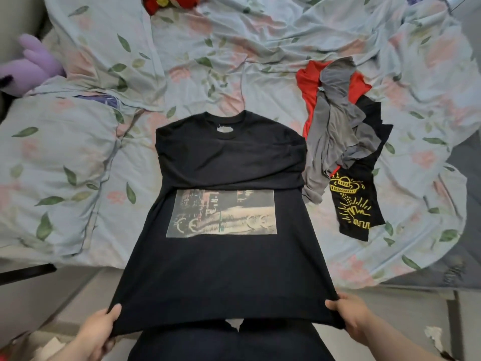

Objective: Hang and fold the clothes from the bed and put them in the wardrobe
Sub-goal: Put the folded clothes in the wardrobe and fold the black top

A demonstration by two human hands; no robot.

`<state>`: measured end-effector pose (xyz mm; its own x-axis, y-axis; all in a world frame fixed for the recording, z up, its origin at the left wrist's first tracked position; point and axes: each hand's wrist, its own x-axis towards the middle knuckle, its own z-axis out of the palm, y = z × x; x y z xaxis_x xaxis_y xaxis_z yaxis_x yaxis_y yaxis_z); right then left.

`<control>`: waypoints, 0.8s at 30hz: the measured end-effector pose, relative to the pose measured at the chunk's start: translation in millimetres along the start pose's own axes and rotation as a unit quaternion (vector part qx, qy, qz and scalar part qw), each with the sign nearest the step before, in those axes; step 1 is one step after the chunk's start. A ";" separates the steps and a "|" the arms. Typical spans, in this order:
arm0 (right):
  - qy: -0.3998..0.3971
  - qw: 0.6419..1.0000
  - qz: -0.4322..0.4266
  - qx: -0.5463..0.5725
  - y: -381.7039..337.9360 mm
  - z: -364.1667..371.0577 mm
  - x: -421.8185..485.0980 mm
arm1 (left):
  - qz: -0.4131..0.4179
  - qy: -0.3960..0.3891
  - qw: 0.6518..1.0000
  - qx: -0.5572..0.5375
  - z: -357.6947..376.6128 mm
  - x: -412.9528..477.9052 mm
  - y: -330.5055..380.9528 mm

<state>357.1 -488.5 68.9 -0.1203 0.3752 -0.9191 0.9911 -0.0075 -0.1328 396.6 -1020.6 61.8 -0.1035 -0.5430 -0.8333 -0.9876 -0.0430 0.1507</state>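
A black t-shirt (229, 267) with a rectangular photo print lies stretched from the bed toward me, collar at the far end and sleeves folded in over the chest. My left hand (100, 332) pinches the hem's left corner, thumb on top. My right hand (350, 315) grips the hem's right corner the same way. The hem hangs in the air past the bed's edge. To the right on the bed is a pile: a grey garment (335, 128), a red one (309, 89) under it, and a black shirt with a yellow drawing (351, 204).
The bed is covered by a crumpled pale-blue floral sheet (208, 61). A pillow (52, 173) lies at the left, a purple plush toy (33, 63) at the far left, a red plush (169, 2) at the top edge. Light floor (65, 295) shows below the bed's edge.
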 end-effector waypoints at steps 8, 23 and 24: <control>-0.015 0.998 -0.027 0.050 -48.5 0.5 -0.8 | -0.010 -0.065 0.981 -0.184 9.4 -14.6 62.3; -0.013 0.970 -0.225 0.090 -250.4 36.5 16.3 | 0.209 -0.038 0.970 -0.120 37.0 29.0 269.3; 0.018 0.966 -0.247 0.071 -262.6 40.5 25.6 | 0.227 -0.031 0.966 -0.121 42.9 37.8 281.9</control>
<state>91.5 -514.4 65.3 -0.5720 0.3982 -0.7171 0.7951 0.0541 -0.6041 109.2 -1017.4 49.9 -0.5343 -0.5005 -0.6812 -0.7828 -0.0112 0.6222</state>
